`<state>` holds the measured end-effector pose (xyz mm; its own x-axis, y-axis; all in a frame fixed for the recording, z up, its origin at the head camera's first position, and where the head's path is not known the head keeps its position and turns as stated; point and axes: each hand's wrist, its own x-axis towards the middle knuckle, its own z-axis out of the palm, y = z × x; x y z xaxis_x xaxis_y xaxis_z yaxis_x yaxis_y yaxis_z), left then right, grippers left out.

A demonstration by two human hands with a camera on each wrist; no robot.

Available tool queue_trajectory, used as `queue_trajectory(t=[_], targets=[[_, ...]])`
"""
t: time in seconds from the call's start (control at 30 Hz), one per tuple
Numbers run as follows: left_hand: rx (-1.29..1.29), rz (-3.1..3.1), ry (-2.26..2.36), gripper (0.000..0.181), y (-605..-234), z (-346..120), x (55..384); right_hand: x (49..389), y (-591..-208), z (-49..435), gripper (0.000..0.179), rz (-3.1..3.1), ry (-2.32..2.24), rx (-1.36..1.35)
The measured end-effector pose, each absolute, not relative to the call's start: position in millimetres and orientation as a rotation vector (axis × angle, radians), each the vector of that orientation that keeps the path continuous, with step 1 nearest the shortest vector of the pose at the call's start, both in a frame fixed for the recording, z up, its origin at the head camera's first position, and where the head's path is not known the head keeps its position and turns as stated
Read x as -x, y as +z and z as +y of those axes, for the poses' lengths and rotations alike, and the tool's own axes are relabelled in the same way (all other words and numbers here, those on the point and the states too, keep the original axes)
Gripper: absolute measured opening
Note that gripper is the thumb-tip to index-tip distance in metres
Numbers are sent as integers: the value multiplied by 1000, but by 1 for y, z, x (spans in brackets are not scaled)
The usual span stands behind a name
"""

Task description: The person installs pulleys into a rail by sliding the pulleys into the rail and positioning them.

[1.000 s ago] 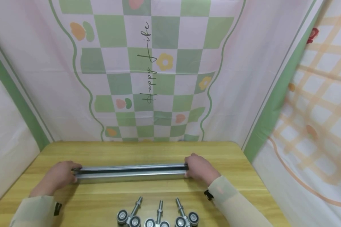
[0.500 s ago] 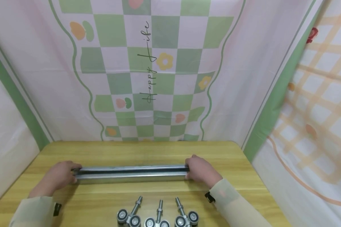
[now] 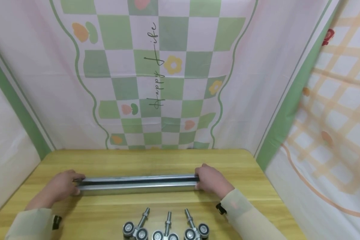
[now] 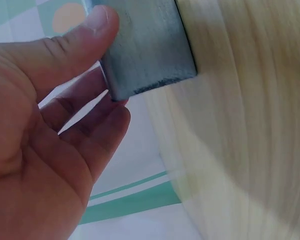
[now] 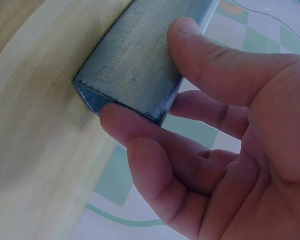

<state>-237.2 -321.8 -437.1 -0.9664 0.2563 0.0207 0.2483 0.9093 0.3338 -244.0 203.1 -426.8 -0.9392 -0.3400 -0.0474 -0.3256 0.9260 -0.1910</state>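
Observation:
A long galvanized steel channel rail (image 3: 138,191) lies across the table, its lengthwise slot facing up. At its left end my left hand (image 3: 63,185) pinches it. The left wrist view shows that thumb on the near face of the rail (image 4: 145,45), with fingers behind the end. My right hand (image 3: 212,180) grips the other end. In the right wrist view its thumb presses the face of the rail (image 5: 135,60), and one finger crosses the open end. Three roller trolleys, left (image 3: 128,228), middle (image 3: 157,235) and right (image 3: 190,234), each with wheels and a threaded bolt, sit nearer me.
The wooden table (image 3: 150,160) has rounded far corners. A checkered green and white cloth (image 3: 171,96) hangs behind it, and an orange-checked cloth (image 3: 342,140) hangs on the right. Both wrists carry a dark strap. The trolleys' lower parts are cut off by the frame.
My left wrist has shifted slightly to the left. Both hands keep hold of the rail, which stays almost in place, and the trolleys have not moved.

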Motion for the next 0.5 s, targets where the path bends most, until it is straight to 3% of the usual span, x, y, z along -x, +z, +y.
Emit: queue_trajectory(t=[0.5], targets=[[-405, 2939, 874, 61, -449, -338, 239, 243, -427, 205, 35, 3007, -320, 476]])
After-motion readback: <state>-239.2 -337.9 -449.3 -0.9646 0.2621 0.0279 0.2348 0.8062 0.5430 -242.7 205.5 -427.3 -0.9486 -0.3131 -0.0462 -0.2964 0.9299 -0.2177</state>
